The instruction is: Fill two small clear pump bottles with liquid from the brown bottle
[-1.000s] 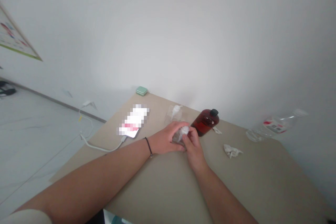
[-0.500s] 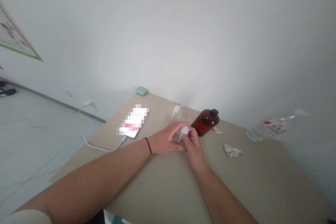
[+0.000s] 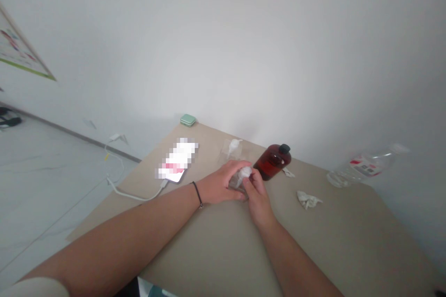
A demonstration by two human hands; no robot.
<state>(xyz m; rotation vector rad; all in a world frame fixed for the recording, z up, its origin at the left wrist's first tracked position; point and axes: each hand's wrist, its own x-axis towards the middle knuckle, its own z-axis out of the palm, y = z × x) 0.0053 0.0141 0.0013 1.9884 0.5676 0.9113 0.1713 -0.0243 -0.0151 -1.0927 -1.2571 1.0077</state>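
Close to the table's middle, my left hand wraps round a small clear pump bottle, thumb on the near side and fingers on the far side. My right hand pinches the bottle's white pump top between thumb and fingers. Part of the bottle's body is hidden by both hands. Just behind them stands a second clear bottle with a white pump top. A dark red-brown bottle with a black cap is right of my hands.
On the beige table lie a phone with a white cable, a green case and crumpled tissue. A clear plastic bottle stands at the right edge. The wall borders the table's back.
Both hands keep the same hold on the pump bottle. No clear movement shows beyond a very slight shift of the view.
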